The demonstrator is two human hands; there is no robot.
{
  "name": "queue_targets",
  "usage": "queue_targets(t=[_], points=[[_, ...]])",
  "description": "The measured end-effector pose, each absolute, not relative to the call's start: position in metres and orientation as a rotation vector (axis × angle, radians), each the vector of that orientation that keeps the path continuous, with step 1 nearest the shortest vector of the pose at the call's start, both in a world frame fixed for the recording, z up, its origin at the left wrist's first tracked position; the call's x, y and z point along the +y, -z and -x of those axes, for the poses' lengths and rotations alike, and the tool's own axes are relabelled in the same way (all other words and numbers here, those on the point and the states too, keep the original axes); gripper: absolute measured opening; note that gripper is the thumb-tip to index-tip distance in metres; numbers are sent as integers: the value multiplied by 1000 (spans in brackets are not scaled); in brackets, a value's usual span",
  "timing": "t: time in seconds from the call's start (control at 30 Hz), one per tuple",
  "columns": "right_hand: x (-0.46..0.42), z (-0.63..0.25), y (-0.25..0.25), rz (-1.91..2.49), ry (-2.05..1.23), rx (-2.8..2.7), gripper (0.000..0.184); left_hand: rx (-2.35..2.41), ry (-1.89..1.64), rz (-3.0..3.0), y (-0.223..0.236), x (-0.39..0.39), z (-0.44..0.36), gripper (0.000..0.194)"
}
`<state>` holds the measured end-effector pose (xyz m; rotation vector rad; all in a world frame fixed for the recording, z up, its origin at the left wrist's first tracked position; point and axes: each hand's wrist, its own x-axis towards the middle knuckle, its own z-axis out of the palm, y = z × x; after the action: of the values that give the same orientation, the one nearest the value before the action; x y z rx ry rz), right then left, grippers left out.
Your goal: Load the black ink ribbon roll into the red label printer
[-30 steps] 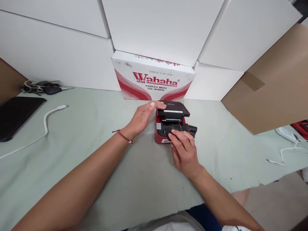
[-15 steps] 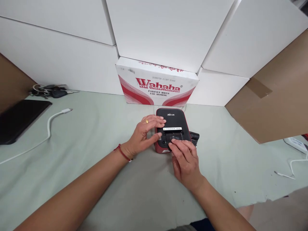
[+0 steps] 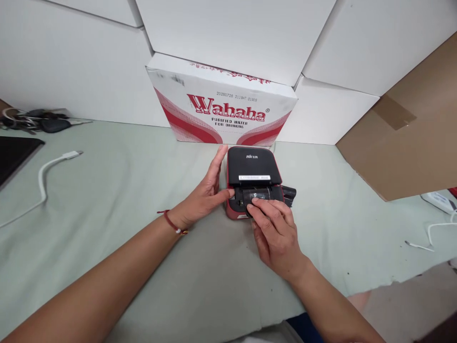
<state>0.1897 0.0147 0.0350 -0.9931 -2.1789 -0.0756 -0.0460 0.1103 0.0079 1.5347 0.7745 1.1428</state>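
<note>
A label printer [image 3: 254, 164] with a black lid and red sides stands on the cloth; its lid is tilted up a little at the near edge. At the printer's left side is my left hand [image 3: 210, 188], its fingers stretched out along the edge and its thumb touching the near left corner. My right hand [image 3: 276, 233] has curled fingers over a dark glossy cover [image 3: 262, 193] at the printer's near end, with the thumb lower down in front. A black piece [image 3: 288, 196] sticks out at the printer's right side. The fingertips hide part of the cover.
Behind the printer stands a white and red Wahaha water carton [image 3: 224, 109] against white boxes [image 3: 232, 33]. A brown cardboard panel [image 3: 403, 143] is at the right. Keys [image 3: 46, 120], a black flat object [image 3: 16, 155] and white cables [image 3: 43, 178] lie at the left.
The printer's lid has risen at its near edge. My left fingers have come off the lid's top to its left side. The right hand stays at the glossy cover. The camera view has shifted.
</note>
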Motion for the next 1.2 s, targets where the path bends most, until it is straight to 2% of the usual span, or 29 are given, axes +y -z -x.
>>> queue_targets(t=[0.13, 0.27, 0.43, 0.53, 0.67, 0.83, 0.97, 1.07, 1.2], points=[[16, -188, -33, 1020, 68, -2173, 78, 721, -1156, -1435, 0, 112, 38, 109], [14, -189, -39, 1009, 66, -2183, 62, 693, -1159, -1383, 7, 117, 36, 109], [29, -206, -85, 1032, -250, -2174, 34, 687, -1180, -1389, 15, 121, 38, 103], [61, -210, -121, 1189, -246, -2112, 27, 661, -1187, -1386, 18, 123, 38, 102], [117, -186, -148, 1446, -255, -2474, 27, 641, -1167, -1375, 16, 123, 36, 101], [155, -137, -140, 1870, -113, -2936, 26, 663, -1130, -1376, 8, 122, 36, 100], [152, -127, -135, 1931, -72, -2933, 26, 682, -1134, -1396, 6, 123, 36, 98], [135, -149, -156, 1884, -75, -2853, 30, 698, -1128, -1386, 7, 123, 35, 97], [108, -219, -197, 1687, -395, -2590, 31, 687, -1113, -1364, 8, 122, 36, 96]])
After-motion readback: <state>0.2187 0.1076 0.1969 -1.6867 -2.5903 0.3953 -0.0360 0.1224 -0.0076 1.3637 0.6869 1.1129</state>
